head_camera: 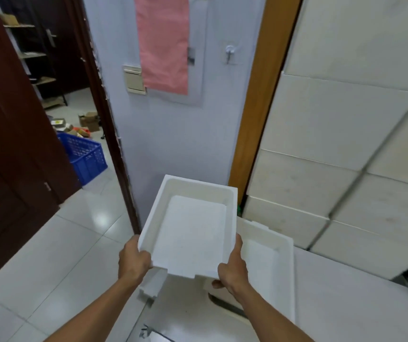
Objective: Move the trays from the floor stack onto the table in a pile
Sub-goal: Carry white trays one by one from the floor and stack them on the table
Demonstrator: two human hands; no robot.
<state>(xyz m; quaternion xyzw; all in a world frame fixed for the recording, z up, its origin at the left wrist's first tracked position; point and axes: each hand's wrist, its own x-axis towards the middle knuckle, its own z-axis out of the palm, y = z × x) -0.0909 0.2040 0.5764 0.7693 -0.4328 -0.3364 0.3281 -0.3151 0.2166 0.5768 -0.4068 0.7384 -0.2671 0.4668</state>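
A white foam tray (193, 228) hangs in the air in front of me, tilted slightly, its open side up. My left hand (133, 261) grips its near left corner and my right hand (233, 266) grips its near right corner. Just to the right, a pile of white trays (269, 262) rests on the white table (346, 309). Below the held tray, part of another white foam piece (152, 285) shows by the table's edge. The floor stack itself is hidden under the tray and my arms.
A tiled wall (333, 144) rises behind the table on the right. Straight ahead is a white wall with a pink sheet (163, 43). An open dark doorway at left leads to a blue crate (84, 154) and boxes. Glossy floor tiles (62, 255) spread at lower left.
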